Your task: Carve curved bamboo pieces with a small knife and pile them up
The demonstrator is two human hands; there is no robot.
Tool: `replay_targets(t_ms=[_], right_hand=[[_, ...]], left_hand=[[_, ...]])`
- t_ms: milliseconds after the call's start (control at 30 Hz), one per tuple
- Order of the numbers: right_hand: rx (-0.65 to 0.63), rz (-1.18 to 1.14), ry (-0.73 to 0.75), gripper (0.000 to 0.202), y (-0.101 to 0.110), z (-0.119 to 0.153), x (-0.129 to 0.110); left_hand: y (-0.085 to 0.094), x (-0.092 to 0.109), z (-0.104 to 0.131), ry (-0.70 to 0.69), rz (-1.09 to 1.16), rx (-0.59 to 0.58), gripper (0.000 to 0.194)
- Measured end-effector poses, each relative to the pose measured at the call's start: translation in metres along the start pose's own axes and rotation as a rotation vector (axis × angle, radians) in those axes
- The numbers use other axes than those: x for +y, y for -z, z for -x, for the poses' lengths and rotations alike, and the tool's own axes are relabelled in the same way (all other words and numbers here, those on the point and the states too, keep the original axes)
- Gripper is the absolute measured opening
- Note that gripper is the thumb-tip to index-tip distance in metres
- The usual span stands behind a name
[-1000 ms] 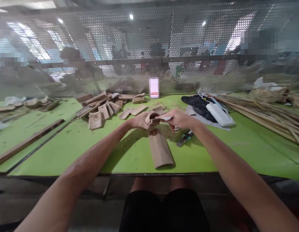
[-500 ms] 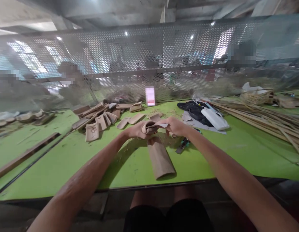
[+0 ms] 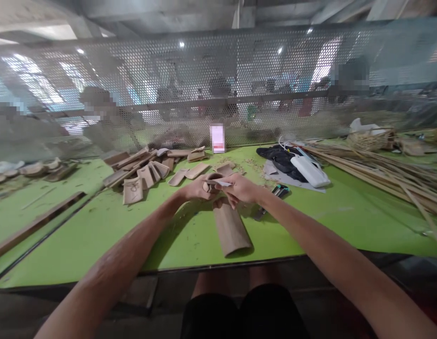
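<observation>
Over the middle of the green table, my left hand (image 3: 197,189) is closed around a small curved bamboo piece (image 3: 206,187). My right hand (image 3: 244,188) pinches a thin, pale folded sheet (image 3: 223,183), probably sandpaper, against the top of that piece. Both hands meet here, and the fingers hide much of the piece. Just below them, a larger curved bamboo slat (image 3: 231,228) lies hump up on the table. A black and teal utility knife (image 3: 281,189) rests beside my right wrist, partly hidden by it.
Cut bamboo pieces (image 3: 148,175) are heaped at the left back. On the right lie a dark cloth (image 3: 284,160), a white plastic case (image 3: 310,171) and long bamboo strips (image 3: 363,172). A perforated metal screen (image 3: 190,94) stands behind the table (image 3: 112,249), with people beyond it.
My right hand has shifted left and slightly down, drawing the sheet closer over the bamboo piece. More of the utility knife shows. The whole view has shifted slightly.
</observation>
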State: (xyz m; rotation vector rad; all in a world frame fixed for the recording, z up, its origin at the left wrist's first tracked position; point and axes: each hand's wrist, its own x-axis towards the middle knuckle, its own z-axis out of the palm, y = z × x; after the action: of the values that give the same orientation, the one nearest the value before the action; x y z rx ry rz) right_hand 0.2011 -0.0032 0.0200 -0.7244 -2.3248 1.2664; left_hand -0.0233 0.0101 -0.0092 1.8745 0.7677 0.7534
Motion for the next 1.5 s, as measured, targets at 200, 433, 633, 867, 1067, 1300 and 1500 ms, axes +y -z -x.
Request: replay_targets(t_ms=[200, 433, 633, 867, 1067, 1300, 1500], right_hand=[[0.122, 0.35, 0.066, 0.043, 0.025, 0.003, 0.003], [0.068, 0.236, -0.034, 0.041, 0.022, 0.01, -0.008], [-0.024, -0.035, -0.059, 0.04, -0.004, 0.008, -0.016], [0.159, 0.383, -0.001, 0.033, 0.021, 0.005, -0.009], [0.026, 0.175, -0.06, 0.036, 0.025, 0.013, -0.01], [-0.066, -0.128, -0.066, 0.048, 0.007, 0.014, -0.015], [0.061, -0.191, 0.05, 0.048, 0.003, 0.005, -0.003]], left_hand=[[-0.002, 0.014, -0.006, 0.025, 0.01, -0.038, 0.073], [-0.006, 0.01, -0.005, 0.027, 0.042, 0.035, 0.071], [-0.008, 0.003, -0.005, -0.017, -0.046, 0.073, 0.067], [-0.006, 0.008, -0.004, 0.06, 0.038, 0.01, 0.073], [-0.004, 0.005, -0.006, 0.058, 0.054, 0.023, 0.07], [-0.006, 0.0, -0.003, 0.084, -0.025, 0.059, 0.054], [-0.018, 0.012, -0.005, 0.081, -0.008, 0.08, 0.036]])
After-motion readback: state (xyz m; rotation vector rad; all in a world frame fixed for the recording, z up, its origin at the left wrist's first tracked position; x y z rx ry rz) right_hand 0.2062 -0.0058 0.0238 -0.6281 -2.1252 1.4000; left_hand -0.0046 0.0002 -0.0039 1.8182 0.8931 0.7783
